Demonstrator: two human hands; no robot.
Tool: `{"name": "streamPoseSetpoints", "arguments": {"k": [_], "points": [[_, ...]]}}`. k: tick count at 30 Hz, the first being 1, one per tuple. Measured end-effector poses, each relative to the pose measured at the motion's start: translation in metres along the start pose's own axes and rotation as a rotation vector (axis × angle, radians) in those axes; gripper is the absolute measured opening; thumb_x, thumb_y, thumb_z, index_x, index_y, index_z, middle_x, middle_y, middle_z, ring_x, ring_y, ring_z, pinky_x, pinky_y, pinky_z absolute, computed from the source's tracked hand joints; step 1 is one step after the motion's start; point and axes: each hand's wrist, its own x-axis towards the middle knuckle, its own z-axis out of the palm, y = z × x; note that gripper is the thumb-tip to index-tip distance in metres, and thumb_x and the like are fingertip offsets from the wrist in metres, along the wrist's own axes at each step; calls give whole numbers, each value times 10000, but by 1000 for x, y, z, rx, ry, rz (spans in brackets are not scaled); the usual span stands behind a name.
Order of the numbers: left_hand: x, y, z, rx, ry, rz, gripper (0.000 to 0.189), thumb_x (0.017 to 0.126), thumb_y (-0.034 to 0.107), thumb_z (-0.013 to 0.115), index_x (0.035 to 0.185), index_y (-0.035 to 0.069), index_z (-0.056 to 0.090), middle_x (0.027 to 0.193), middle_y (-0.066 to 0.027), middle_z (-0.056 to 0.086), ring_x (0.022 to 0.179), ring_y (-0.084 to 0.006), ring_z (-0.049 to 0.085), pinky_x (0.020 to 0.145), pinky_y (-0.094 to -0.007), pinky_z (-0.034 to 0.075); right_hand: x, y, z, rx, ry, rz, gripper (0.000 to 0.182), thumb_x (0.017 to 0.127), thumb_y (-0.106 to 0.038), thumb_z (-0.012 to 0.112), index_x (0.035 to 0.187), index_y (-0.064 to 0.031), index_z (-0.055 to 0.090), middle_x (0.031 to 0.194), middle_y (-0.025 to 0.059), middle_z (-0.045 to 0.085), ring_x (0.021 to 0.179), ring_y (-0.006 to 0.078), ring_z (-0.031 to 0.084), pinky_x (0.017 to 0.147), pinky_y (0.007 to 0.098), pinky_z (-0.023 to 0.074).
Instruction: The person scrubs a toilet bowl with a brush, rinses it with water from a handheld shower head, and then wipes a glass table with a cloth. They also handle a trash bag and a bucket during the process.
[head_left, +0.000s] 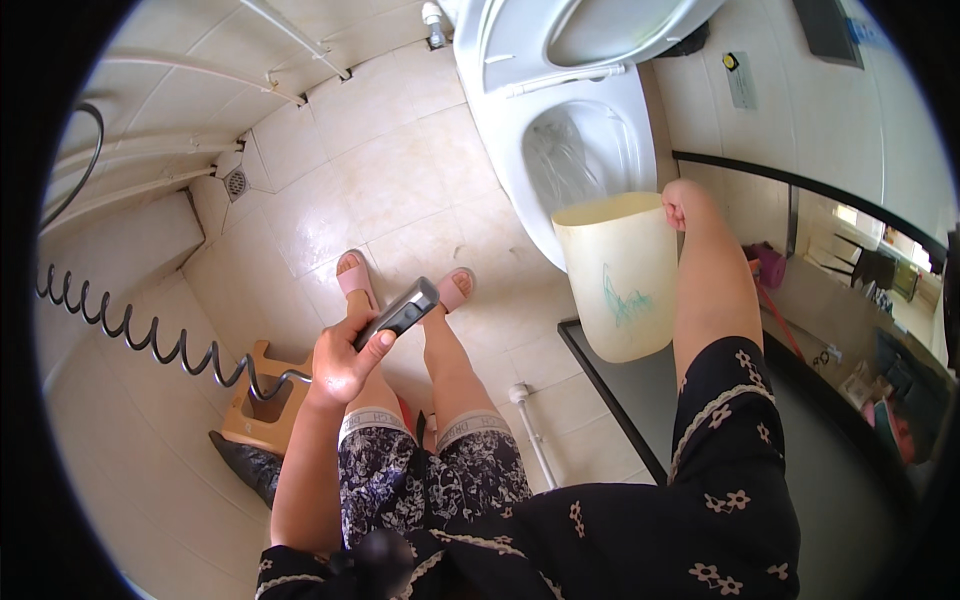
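My left hand (345, 362) is closed around a dark handheld bidet sprayer (401, 311), whose coiled hose (169, 341) runs off to the left. Out to the right, my right hand (677, 204) grips the rim of a pale yellow plastic waste bin (619, 277) with a green scribble on its side. The bin is tilted, its mouth at the front of the white toilet bowl (637, 112). Clear liquid or thin film shows in the bowl; which one I cannot tell. The toilet seat (510, 52) is raised.
A tan plastic stool (251, 427) and a black plastic bag (255, 465) stand at my left. A floor drain (236, 182) lies near the left wall pipes. A black-framed glass panel (630, 405) is at the right. A toilet brush or plunger with a white handle (534, 435) lies near my legs.
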Motion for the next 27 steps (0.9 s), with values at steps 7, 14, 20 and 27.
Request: {"name": "streamPoseSetpoints", "arguments": {"k": [7, 14, 20, 27], "points": [[6, 18, 23, 2, -28, -6, 470, 763, 454, 650, 893, 4, 608, 575, -85, 531, 543, -169, 502, 549, -299, 415, -20, 13, -6, 114, 2, -91, 149, 603, 45, 402, 505, -51, 343, 453, 77, 348, 393, 189, 442, 377, 300, 377], [32, 52, 44, 90, -37, 75, 461, 774, 448, 631, 879, 1, 605, 583, -81, 526, 553, -158, 495, 547, -299, 411, -29, 61, -8, 104, -10, -289, 176, 628, 16, 387, 457, -17, 363, 459, 124, 417, 404, 213, 475, 372, 318, 351], [46, 126, 70, 288, 12, 160, 456, 784, 471, 604, 881, 26, 603, 599, -92, 545, 542, -197, 501, 542, -316, 411, -26, 146, 24, 208, -66, -346, 183, 684, -40, 453, 517, 26, 490, 533, 195, 533, 417, 252, 524, 382, 394, 392], [17, 187, 113, 528, 56, 408, 444, 777, 476, 614, 910, 53, 611, 605, -92, 594, 559, -238, 579, 553, -331, 460, -76, 256, 118, 526, 15, -348, 224, 755, -85, 455, 770, 86, 599, 590, 193, 594, 449, 265, 606, 399, 354, 479]]}}
